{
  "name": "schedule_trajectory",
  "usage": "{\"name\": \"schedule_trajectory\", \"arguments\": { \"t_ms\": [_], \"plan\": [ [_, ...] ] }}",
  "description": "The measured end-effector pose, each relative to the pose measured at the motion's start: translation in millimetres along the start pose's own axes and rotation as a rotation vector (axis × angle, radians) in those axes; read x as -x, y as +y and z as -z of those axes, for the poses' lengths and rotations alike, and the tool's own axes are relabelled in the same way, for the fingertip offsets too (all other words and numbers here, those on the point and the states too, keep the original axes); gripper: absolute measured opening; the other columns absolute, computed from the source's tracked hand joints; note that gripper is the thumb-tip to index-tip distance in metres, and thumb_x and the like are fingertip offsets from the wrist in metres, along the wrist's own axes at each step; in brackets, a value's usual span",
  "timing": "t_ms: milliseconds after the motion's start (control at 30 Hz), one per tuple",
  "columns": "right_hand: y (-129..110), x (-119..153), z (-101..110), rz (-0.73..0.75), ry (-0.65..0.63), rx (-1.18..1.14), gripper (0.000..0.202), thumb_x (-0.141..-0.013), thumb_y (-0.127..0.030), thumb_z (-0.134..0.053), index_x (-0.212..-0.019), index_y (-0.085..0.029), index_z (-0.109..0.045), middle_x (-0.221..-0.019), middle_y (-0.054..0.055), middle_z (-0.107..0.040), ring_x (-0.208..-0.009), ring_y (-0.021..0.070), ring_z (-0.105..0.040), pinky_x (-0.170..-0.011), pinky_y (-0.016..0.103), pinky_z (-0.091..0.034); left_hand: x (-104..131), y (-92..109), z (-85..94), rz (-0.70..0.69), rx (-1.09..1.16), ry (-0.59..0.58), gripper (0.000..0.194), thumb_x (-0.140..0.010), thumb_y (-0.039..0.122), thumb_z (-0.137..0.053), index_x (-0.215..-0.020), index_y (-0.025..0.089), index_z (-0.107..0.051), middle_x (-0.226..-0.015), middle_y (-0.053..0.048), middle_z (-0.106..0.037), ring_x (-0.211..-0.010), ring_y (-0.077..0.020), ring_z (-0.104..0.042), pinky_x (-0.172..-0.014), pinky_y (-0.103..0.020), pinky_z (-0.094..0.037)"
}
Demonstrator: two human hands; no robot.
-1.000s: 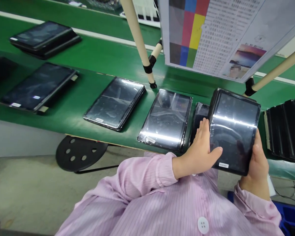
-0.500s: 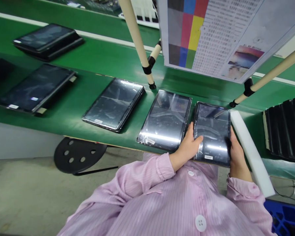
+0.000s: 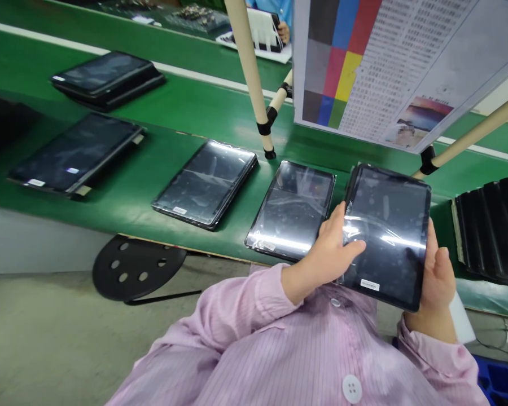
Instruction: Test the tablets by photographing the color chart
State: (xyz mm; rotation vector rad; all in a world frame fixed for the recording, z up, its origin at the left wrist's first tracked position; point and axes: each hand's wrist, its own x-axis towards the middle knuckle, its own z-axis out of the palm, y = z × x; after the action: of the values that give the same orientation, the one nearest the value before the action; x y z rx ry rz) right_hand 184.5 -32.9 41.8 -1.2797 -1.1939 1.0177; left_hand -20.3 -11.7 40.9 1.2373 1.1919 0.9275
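Note:
A dark tablet with a film over its screen [image 3: 389,225] is raised and tilted between my two hands. My left hand [image 3: 332,248] grips its left edge, thumb on the screen. Around its right edge are the fingers of my right hand [image 3: 438,276]. Part of another dark edge shows behind the tablet's upper left. Just left of my left hand, a film-covered tablet [image 3: 294,206] lies on the green bench [image 3: 144,225]. Farther left lie a small stack of tablets [image 3: 207,180] and another dark tablet [image 3: 76,152].
Stacked tablets [image 3: 105,76] lie at the back left. A chart board [image 3: 364,73] stands on beige poles [image 3: 252,79] behind the tablets. Black trays [image 3: 495,225] and white foam [image 3: 461,318] are at right. Across the bench, a person's hand [image 3: 283,32] shows. A black stool [image 3: 138,268] is below.
The held tablet has come up off the bench towards me and tilted, with both hands around it. The view has shifted slightly, and the other person's hand now shows at the top.

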Motion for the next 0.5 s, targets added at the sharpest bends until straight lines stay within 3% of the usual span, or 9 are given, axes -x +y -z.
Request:
{"name": "schedule_trajectory", "arguments": {
  "t_ms": [100, 233, 367, 500],
  "plan": [
    [-21, 0, -40, -0.03, -0.04, -0.135, 0.073, -0.105, -0.059, -0.023, -0.174, -0.034, -0.019, -0.175, -0.002, -0.037, -0.16, 0.0295, -0.041, -0.137, 0.054, -0.029, 16, 19, 41.8, -0.013, 0.066, 0.063, 0.091, -0.087, 0.033, -0.07, -0.17, 0.029, -0.033, -0.179, -0.003, -0.032, -0.167, -0.0304, -0.024, -0.138, -0.052, -0.017],
    [-10, -13, -94, -0.043, -0.165, -0.19, 0.087, -0.101, -0.071, -0.035, -0.175, -0.032, -0.009, -0.18, -0.004, -0.022, -0.165, 0.0273, -0.031, -0.136, 0.05, -0.031, 33, 33, 95.2, 0.072, 0.239, 0.184, 0.082, -0.088, 0.032, -0.068, -0.166, 0.031, -0.042, -0.168, -0.003, -0.051, -0.154, -0.0317, -0.05, -0.129, -0.05, -0.041],
    [15, -24, -141, -0.11, -0.256, -0.258, 0.1, -0.096, -0.079, -0.046, -0.175, -0.033, -0.004, -0.182, -0.005, -0.011, -0.17, 0.0226, -0.013, -0.14, 0.049, -0.015, 32, 25, 135.2, 0.184, 0.3, 0.302, 0.075, -0.086, 0.034, -0.073, -0.158, 0.029, -0.054, -0.153, -0.005, -0.067, -0.139, -0.0338, -0.065, -0.114, -0.047, -0.057],
    [30, -30, -166, -0.171, -0.212, -0.218, 0.111, -0.09, -0.085, -0.053, -0.175, -0.03, -0.007, -0.183, -0.002, -0.007, -0.171, 0.0225, -0.004, -0.141, 0.047, -0.001, 21, 9, 154.8, 0.211, 0.302, 0.294, 0.068, -0.083, 0.039, -0.078, -0.149, 0.03, -0.063, -0.149, -0.003, -0.07, -0.141, -0.0332, -0.063, -0.114, -0.043, -0.057]
  ]
}}
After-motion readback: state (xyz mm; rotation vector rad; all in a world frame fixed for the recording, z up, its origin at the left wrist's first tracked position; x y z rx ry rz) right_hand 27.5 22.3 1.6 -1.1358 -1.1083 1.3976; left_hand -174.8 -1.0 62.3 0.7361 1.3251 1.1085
